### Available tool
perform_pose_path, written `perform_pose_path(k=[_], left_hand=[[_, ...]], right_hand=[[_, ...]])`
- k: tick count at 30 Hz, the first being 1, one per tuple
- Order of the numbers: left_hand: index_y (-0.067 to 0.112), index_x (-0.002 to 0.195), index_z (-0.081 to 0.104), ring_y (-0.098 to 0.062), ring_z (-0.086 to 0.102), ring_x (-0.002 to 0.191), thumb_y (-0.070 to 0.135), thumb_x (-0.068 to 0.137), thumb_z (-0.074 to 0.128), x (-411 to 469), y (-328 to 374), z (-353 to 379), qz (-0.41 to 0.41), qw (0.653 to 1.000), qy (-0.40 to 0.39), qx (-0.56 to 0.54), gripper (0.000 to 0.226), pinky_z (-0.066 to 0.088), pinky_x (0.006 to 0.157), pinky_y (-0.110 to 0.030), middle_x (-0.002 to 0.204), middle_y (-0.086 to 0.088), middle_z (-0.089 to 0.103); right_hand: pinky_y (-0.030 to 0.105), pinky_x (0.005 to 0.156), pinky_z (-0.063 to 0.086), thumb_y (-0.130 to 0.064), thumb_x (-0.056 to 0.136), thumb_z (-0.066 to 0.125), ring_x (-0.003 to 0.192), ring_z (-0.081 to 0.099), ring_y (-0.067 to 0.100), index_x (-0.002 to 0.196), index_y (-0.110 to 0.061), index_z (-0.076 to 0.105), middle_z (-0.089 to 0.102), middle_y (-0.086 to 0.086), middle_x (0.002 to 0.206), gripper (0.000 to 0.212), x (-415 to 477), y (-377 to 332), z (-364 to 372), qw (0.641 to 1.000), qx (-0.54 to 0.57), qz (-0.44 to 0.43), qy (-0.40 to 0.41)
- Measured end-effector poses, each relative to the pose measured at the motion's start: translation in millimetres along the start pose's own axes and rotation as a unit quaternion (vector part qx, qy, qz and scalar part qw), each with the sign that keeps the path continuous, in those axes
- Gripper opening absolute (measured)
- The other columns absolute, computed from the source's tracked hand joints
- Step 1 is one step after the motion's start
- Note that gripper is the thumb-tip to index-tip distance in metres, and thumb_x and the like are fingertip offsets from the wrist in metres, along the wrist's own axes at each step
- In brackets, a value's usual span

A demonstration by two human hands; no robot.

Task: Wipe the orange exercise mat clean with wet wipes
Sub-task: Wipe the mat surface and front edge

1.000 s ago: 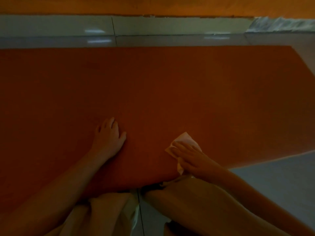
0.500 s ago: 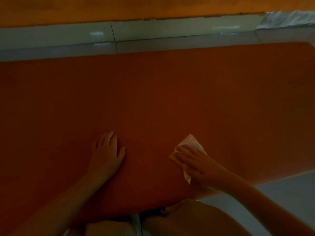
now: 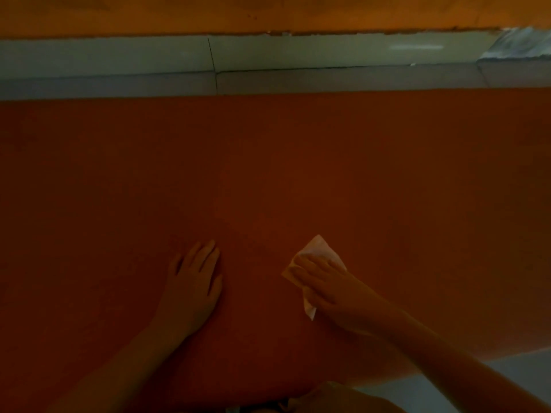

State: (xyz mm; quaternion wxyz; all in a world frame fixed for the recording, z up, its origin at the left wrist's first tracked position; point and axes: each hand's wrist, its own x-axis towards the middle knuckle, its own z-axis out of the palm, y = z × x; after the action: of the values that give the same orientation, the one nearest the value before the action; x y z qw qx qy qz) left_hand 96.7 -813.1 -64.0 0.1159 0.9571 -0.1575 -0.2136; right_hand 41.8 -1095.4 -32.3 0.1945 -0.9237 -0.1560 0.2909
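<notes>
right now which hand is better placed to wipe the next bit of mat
Right. The right hand presses the wet wipe flat on the orange mat; the left hand rests bare on it, holding nothing.

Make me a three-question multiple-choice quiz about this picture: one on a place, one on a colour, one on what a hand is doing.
1. Where is the wipe?
A. On the grey tiles
B. Under the right hand, on the mat
C. Hanging on the wall

2. What colour is the wipe?
A. Blue
B. Green
C. White

3. How is the left hand?
A. Flat on the mat, fingers straight
B. Clenched in a fist
C. Gripping a bottle

Answers: 1 B, its corners poke out from beneath the right hand's fingers; 2 C, it shows pale white against the orange mat; 3 A, it lies palm down and holds nothing.
</notes>
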Motion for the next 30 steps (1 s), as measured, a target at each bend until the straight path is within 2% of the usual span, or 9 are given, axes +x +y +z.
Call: perform_pose_path(k=[5,8,10,13,16,21,24,27,30], left_hand=[[0.023,0.153,0.017,-0.004,-0.006,0.141,0.059,0.081,-0.004,1,-5,8,-0.004,1.0,-0.003,0.001,0.083,-0.004,0.117,-0.037,0.16,0.007,0.007],[0.025,0.153,0.012,-0.005,-0.008,0.143,0.06,0.08,-0.006,3,-6,8,-0.006,1.0,-0.01,0.006,0.083,-0.004,0.118,-0.038,0.16,0.009,0.002],[0.026,0.153,0.01,-0.004,-0.012,0.142,0.061,0.078,-0.008,2,-4,7,-0.011,1.0,-0.014,0.006,0.085,-0.005,0.118,-0.037,0.16,0.01,-0.002],[0.028,0.153,0.007,-0.003,-0.015,0.14,0.06,0.074,-0.013,2,0,4,-0.016,1.0,-0.014,0.007,0.088,-0.007,0.118,-0.038,0.159,0.011,-0.006],[0.027,0.151,0.003,-0.003,-0.014,0.139,0.06,0.073,-0.013,3,1,2,-0.014,1.0,-0.023,0.016,0.086,-0.007,0.117,-0.037,0.156,0.012,-0.009],[0.018,0.139,0.05,-0.019,0.032,0.139,0.053,0.088,0.02,8,-5,9,-0.009,0.999,0.035,0.006,0.068,0.023,0.11,-0.047,0.149,0.001,0.041],[0.017,0.127,0.06,-0.022,0.042,0.133,0.051,0.087,0.026,20,-2,6,-0.007,0.998,0.064,0.001,0.062,0.032,0.105,-0.048,0.139,-0.002,0.052],[0.022,0.147,0.036,-0.013,0.013,0.145,0.058,0.086,0.018,35,1,-3,-0.014,0.999,0.042,-0.006,0.072,0.007,0.115,-0.042,0.157,0.005,0.023],[0.031,0.153,0.006,-0.005,-0.018,0.142,0.066,0.081,0.008,55,-3,-8,-0.028,1.0,-0.002,0.006,0.079,-0.009,0.116,-0.04,0.156,0.016,-0.016]], right_hand=[[0.046,0.118,-0.01,-0.057,0.097,-0.001,0.142,-0.02,0.011,0.141,-0.04,-0.012,-0.015,-0.01,0.156,0.049,50,51,-12,0.997,-0.046,0.059,0.008],[0.045,0.112,-0.015,-0.033,0.105,0.014,0.144,-0.021,0.022,0.152,-0.031,-0.007,-0.014,0.0,0.16,0.051,91,50,-9,0.988,-0.053,0.131,0.057],[0.052,0.117,-0.011,-0.036,0.103,0.014,0.145,-0.019,0.024,0.153,-0.028,0.0,-0.011,0.0,0.161,0.053,102,23,-1,0.995,-0.054,0.06,0.057],[0.039,0.115,-0.018,-0.038,0.105,0.016,0.141,-0.023,0.011,0.153,-0.029,0.007,-0.015,-0.012,0.154,0.05,90,5,5,0.995,-0.067,-0.078,0.011],[0.025,0.105,-0.027,-0.045,0.102,0.013,0.135,-0.023,0.003,0.15,-0.03,0.001,-0.016,-0.014,0.149,0.052,85,37,-16,0.99,-0.111,-0.087,0.016],[0.048,0.115,-0.011,-0.032,0.104,0.016,0.142,-0.021,0.017,0.152,-0.028,-0.005,-0.013,0.002,0.16,0.053,119,81,-35,0.985,-0.087,0.115,0.091],[0.055,0.117,-0.008,-0.029,0.104,0.022,0.143,-0.023,0.026,0.153,-0.022,-0.003,-0.016,0.003,0.159,0.056,133,54,-29,0.989,-0.079,0.08,0.094],[0.048,0.117,-0.014,-0.042,0.1,0.013,0.141,-0.026,0.019,0.154,-0.023,0.002,-0.02,-0.005,0.153,0.058,124,50,-18,0.99,-0.117,-0.057,0.048],[0.039,0.115,-0.018,-0.051,0.092,-0.001,0.144,-0.019,0.016,0.153,-0.029,0.003,-0.015,-0.006,0.157,0.065,121,85,-34,0.985,-0.149,-0.074,0.045]])
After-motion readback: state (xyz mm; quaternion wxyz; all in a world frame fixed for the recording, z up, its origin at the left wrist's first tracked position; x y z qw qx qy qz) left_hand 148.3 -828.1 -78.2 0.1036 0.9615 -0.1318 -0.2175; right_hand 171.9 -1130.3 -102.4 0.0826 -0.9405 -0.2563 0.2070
